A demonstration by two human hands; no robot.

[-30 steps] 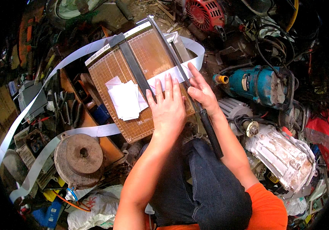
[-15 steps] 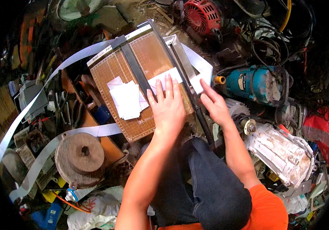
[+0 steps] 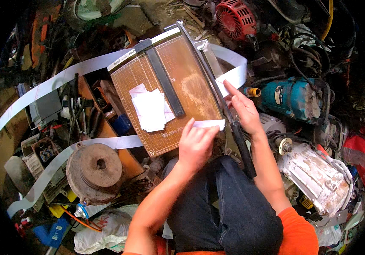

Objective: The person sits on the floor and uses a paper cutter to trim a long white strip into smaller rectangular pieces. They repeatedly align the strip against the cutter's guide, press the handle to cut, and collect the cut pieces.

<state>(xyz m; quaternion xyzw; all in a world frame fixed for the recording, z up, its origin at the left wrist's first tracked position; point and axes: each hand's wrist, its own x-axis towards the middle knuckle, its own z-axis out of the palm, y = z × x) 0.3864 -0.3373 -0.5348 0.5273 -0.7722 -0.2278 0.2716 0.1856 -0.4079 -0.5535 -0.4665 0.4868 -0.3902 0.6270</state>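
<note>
A wooden paper cutter with a black clamp bar lies tilted in front of me. On its left half sits a stack of cut white paper pieces. My left hand is at the board's near edge, fingers pinching a small white paper piece. My right hand rests with fingers stretched out on the cutter's blade arm, next to the long white paper strip that loops past the right side.
Clutter surrounds the cutter: a blue power tool at right, a red engine behind, a rusty round metal part at lower left, a worn white metal casing at lower right. Tool boxes stand at left.
My left hand drew back from lying flat on the board to its near edge and now holds a cut piece. My right hand shifted right along the blade arm.
</note>
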